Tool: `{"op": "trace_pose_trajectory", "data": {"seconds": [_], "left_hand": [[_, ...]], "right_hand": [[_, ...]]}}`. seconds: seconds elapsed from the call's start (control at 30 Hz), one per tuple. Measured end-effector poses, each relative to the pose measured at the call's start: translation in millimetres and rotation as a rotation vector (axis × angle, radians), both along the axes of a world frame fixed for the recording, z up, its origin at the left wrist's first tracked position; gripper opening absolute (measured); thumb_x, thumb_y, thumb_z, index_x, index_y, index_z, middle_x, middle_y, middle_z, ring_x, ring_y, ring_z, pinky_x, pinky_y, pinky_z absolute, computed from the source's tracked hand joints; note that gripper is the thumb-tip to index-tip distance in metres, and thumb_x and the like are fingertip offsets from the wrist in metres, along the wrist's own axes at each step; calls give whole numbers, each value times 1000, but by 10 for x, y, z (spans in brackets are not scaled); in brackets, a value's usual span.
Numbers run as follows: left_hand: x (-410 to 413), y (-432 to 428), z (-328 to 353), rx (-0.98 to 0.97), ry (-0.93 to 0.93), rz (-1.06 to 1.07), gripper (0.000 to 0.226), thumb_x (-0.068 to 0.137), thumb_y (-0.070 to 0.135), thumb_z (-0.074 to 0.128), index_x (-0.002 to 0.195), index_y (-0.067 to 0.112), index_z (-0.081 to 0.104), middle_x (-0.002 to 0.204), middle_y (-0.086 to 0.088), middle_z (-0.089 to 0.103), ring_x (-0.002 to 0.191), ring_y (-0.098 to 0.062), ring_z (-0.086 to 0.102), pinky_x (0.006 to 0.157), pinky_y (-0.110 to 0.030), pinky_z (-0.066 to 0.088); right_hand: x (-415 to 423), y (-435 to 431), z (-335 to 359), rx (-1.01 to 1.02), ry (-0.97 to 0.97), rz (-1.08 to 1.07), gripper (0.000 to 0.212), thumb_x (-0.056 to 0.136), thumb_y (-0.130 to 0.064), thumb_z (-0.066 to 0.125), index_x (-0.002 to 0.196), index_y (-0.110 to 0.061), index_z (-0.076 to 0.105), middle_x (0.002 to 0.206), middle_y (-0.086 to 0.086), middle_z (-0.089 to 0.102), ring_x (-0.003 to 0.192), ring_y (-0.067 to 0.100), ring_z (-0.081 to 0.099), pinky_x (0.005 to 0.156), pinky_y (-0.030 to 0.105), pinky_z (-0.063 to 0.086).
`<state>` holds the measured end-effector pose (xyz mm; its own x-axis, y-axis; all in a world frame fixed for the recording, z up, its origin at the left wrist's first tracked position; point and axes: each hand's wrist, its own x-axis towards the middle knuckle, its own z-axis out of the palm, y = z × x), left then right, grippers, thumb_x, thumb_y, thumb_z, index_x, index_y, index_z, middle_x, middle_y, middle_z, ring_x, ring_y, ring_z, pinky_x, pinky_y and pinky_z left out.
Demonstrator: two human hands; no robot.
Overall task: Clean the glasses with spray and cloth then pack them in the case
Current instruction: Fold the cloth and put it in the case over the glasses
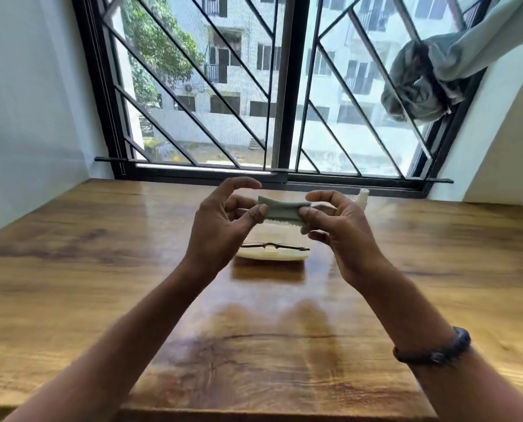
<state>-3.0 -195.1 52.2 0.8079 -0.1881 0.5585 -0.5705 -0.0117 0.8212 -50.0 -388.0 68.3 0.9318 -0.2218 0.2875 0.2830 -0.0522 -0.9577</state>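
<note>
Hands (280, 220) stretch cloth (283, 210) above glasses (273, 246) on case (272, 255).

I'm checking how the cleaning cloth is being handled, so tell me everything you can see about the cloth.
The cloth is a small pale grey-green piece of soft fabric with a zigzag-cut lower edge. It is folded or bunched into a narrow horizontal strip and held in the air above the wooden table, over the glasses. The left hand pinches its left end and the right hand its right end. It touches nothing else.
</note>
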Motion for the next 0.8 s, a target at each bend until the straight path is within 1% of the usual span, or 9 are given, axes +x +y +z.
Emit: {"op": "trace_pose_trajectory", "data": {"seconds": [0.07, 0.17, 0.2, 0.27, 0.37, 0.5, 0.6, 0.7, 0.8], "left_hand": [[103, -55, -26, 31, 26, 74, 28, 88, 20, 78, 110, 32, 66, 83, -7, 77, 80, -34, 71, 73, -49, 57], [261, -117, -83, 97, 116, 190, 25, 88, 22, 79, 109, 30, 68, 81, -3, 77, 75, -22, 72, 66, -32, 52], [303, -126, -107, 122, 142, 215, 26, 88, 24, 79, 111, 28, 68, 80, -2, 76, 73, -20, 71, 64, -29, 49], [371, -131, -170, 164, 181, 240, 29, 87, 26, 80, 114, 24, 69, 79, -1, 75, 70, -17, 68, 63, -29, 48], [443, -145, -247, 217, 205, 248, 26, 86, 26, 80, 110, 23, 70, 75, 1, 73, 66, -13, 66, 65, -31, 51], [520, -158, -267, 330, 186, 304, 21, 86, 30, 80, 105, 26, 72, 75, 6, 73, 69, -11, 66, 68, -29, 52], [519, -139, -278, 403, 187, 337, 19, 85, 34, 77, 103, 30, 72, 78, 7, 74, 80, -16, 70, 81, -35, 56], [492, -119, -264, 432, 217, 342, 28, 73, 48, 67, 99, 36, 71, 76, 11, 73, 84, -20, 71, 91, -50, 56], [484, -118, -268, 446, 234, 344, 29, 74, 45, 69, 102, 38, 68, 76, 11, 72, 89, -20, 70, 96, -53, 53]], "right_hand": [[136, -4, 4, -17, 13, -48, 20, 90, -5, 71, 104, -15, 60, 74, 1, 69, 60, 15, 62, 64, 27, 46], [335, -1, -49, -71, 18, -120, 20, 89, -7, 73, 99, -17, 59, 76, 4, 68, 56, 13, 61, 56, 21, 44], [395, 2, -91, -119, 13, -160, 21, 88, -8, 74, 99, -18, 59, 77, 5, 69, 56, 13, 62, 54, 18, 44], [495, -1, -195, -240, 12, -252, 21, 86, -13, 76, 98, -19, 61, 78, 6, 70, 59, 14, 64, 55, 20, 46], [592, -13, -329, -348, 36, -307, 18, 84, -17, 77, 92, -23, 63, 77, 3, 71, 65, 19, 65, 60, 30, 48], [629, 6, -378, -551, 15, -381, 15, 84, -22, 76, 92, -25, 63, 73, -5, 67, 73, 19, 66, 67, 30, 51], [615, 47, -396, -651, 4, -392, 15, 85, -23, 75, 93, -27, 62, 71, -10, 64, 73, 14, 64, 63, 23, 45], [610, 68, -432, -689, 34, -377, 14, 85, -25, 74, 93, -26, 64, 72, -10, 64, 76, 16, 65, 68, 27, 45], [603, 42, -442, -704, 71, -377, 14, 83, -27, 76, 92, -26, 65, 70, -11, 64, 77, 16, 65, 71, 29, 46]]}}
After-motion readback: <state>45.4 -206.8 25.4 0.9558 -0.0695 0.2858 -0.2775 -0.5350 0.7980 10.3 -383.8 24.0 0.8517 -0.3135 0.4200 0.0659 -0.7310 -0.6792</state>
